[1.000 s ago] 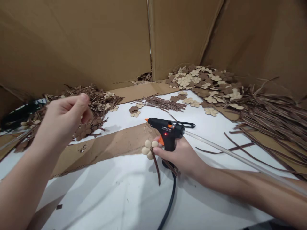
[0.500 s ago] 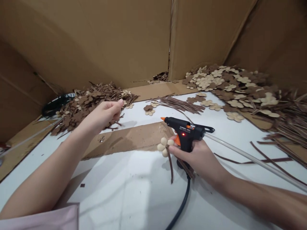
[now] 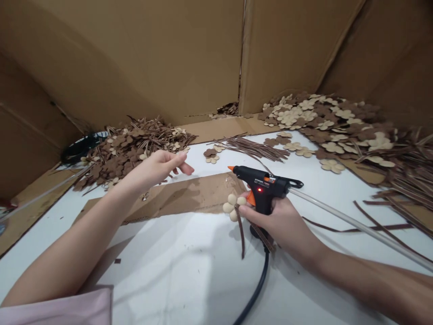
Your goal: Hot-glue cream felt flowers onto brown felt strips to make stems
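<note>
My right hand [image 3: 280, 221] is wrapped round the handle of a black hot glue gun [image 3: 260, 185]. Its orange nozzle points left and a red light glows on its side. Between that hand's thumb and fingers a cream flower [image 3: 232, 206] with a dark brown strip [image 3: 241, 232] is also pinched. My left hand [image 3: 165, 167] hovers over the table with loosely parted fingers and nothing visible in them. Just behind it lies a pile of brown flowers and strips [image 3: 125, 153]. Under and beside it stretches a flat cardboard piece [image 3: 189, 196].
Cardboard walls [image 3: 152, 58] rise at the back and sides. A heap of cream and brown flowers [image 3: 324, 117] fills the back right, and a bundle of brown strips [image 3: 260, 149] lies mid-table. A clear glue stick [image 3: 358, 225] extends from the gun; its cable [image 3: 255, 289] runs toward me.
My left hand has moved right and slightly down, away from the pile, and its closed fingers have parted. My right hand with the glue gun and flower has stayed nearly still.
</note>
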Action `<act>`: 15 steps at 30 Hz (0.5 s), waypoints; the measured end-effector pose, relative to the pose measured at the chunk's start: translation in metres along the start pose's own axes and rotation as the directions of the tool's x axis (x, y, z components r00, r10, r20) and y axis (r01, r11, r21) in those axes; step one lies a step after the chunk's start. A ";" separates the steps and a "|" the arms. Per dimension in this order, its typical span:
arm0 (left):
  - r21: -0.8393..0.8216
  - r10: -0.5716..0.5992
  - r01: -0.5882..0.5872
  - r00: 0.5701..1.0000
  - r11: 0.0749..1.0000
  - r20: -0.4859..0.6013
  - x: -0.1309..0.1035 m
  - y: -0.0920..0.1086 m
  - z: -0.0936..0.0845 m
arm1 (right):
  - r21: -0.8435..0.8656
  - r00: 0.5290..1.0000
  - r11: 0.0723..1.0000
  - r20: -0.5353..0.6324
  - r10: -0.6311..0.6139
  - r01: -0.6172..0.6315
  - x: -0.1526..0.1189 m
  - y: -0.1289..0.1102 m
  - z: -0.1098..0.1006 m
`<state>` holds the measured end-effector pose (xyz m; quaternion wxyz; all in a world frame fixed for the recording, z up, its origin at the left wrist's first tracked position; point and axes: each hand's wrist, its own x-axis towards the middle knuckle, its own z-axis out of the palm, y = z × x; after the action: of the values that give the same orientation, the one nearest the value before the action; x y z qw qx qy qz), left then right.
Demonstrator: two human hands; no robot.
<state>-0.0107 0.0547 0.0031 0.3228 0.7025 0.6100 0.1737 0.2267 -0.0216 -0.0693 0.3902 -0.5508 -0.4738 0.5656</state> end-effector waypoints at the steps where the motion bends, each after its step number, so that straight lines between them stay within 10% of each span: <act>1: 0.010 0.019 -0.019 1.000 1.000 0.010 -0.001 0.001 0.001 | -0.004 1.000 1.000 -0.006 -0.003 0.003 0.000 0.001 0.000; 15: -0.080 0.199 -0.211 0.970 0.974 -0.139 -0.009 0.009 0.008 | 0.001 1.000 1.000 0.001 0.005 -0.005 0.000 0.000 0.001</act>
<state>-0.0005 0.0436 0.0050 0.2957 0.7329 0.5450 0.2800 0.2260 -0.0215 -0.0690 0.3889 -0.5516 -0.4721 0.5671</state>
